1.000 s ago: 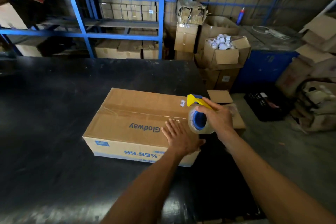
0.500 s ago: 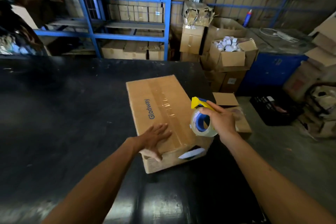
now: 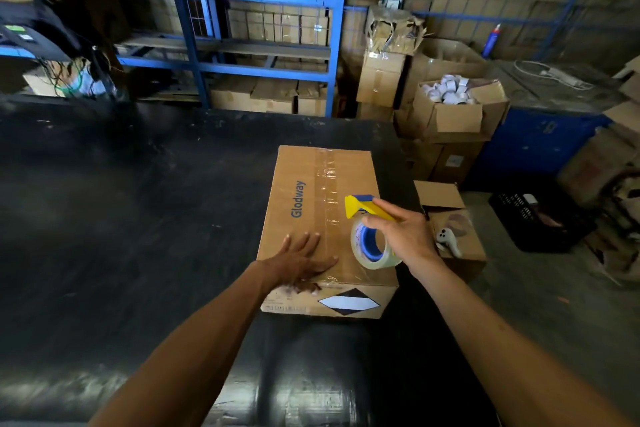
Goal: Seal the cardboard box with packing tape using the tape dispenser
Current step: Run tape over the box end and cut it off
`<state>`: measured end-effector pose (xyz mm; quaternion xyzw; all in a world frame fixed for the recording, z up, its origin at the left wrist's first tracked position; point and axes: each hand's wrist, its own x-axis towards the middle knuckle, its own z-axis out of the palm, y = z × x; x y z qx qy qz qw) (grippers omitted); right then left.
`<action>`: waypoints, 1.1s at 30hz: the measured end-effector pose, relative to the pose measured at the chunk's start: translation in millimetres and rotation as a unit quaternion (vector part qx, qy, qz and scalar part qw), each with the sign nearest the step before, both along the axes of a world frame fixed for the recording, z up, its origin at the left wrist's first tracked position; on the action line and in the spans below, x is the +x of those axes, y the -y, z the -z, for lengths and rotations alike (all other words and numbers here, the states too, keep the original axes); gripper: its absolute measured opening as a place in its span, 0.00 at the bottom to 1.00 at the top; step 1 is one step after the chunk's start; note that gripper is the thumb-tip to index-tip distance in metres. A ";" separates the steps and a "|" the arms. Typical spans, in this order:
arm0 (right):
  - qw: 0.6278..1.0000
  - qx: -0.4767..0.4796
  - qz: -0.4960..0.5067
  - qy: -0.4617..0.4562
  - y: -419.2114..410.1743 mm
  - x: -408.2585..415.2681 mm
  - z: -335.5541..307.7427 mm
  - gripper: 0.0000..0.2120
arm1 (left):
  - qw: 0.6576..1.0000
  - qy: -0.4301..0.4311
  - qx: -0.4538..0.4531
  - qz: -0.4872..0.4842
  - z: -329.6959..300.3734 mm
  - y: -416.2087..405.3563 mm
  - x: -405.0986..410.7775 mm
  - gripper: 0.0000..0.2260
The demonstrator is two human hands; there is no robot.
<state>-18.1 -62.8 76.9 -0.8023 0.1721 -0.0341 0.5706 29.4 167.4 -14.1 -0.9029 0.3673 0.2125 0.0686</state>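
Observation:
A brown cardboard box printed "Glodway" lies on the black table, its long side pointing away from me. A strip of clear tape runs down the middle of its top. My left hand rests flat, fingers spread, on the near left part of the lid. My right hand grips the tape dispenser, yellow and blue with a clear tape roll, held just above the near right part of the lid.
A small box with a white object on it stands right of the table. Open cartons, blue shelving and a black crate lie beyond. Another person stands at the far left.
The box has been turned about a quarter turn on the table, from lying crosswise to pointing away from me. My left hand stayed on it. The dispenser now hovers over the lid.

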 end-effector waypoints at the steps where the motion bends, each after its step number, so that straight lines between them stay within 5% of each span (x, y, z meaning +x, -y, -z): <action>1: 1.000 -0.005 -0.005 0.004 1.2 -2.1 0.0 0.26 | 1.000 0.002 0.004 0.007 -1.7 0.1 -0.1 0.34; 8: 0.998 -0.055 -0.040 0.005 9.4 -16.5 -0.5 0.24 | 0.999 -0.005 -0.032 -0.020 2.4 -1.6 -10.8 0.35; 11: 0.989 -0.113 -0.092 0.028 16.1 -29.4 2.8 0.25 | 0.968 -0.079 -0.193 -0.139 -10.9 6.6 -26.7 0.30; 12: 0.982 -0.141 -0.117 0.049 20.4 -34.5 5.2 0.26 | 0.913 -0.146 -0.308 -0.225 -18.7 12.2 -33.7 0.26; 14: 0.963 -0.183 -0.160 0.114 30.5 -44.6 9.4 0.26 | 0.703 -0.295 -0.521 -0.384 -34.9 23.4 -43.4 0.23; 16: 0.943 -0.199 -0.188 0.192 37.6 -54.3 9.7 0.26 | 0.504 -0.393 -0.607 -0.472 -46.9 25.9 -47.8 0.27; 17: 0.929 -0.216 -0.202 0.223 39.4 -57.8 8.7 0.26 | 0.439 -0.424 -0.623 -0.489 -50.9 24.7 -48.5 0.29; 19: 0.893 -0.296 -0.235 0.245 40.9 -61.5 10.2 0.26 | 0.370 -0.463 -0.640 -0.489 -60.4 22.9 -54.4 0.30; 21: 0.863 -0.368 -0.262 0.226 42.3 -63.5 16.7 0.26 | 0.366 -0.475 -0.644 -0.475 -66.9 25.4 -63.1 0.29; 23: 0.875 -0.341 -0.269 0.216 44.4 -65.5 24.2 0.26 | 0.381 -0.459 -0.641 -0.484 -68.3 28.1 -68.7 0.25; 29: 0.874 -0.258 -0.316 0.264 37.1 -65.4 26.2 0.26 | 0.353 -0.421 -0.627 -0.552 -64.6 28.2 -78.9 0.07; 33: 0.862 -0.303 -0.336 0.229 20.3 -64.2 29.0 0.26 | 0.382 -0.307 -0.608 -0.625 -55.3 26.9 -87.7 0.12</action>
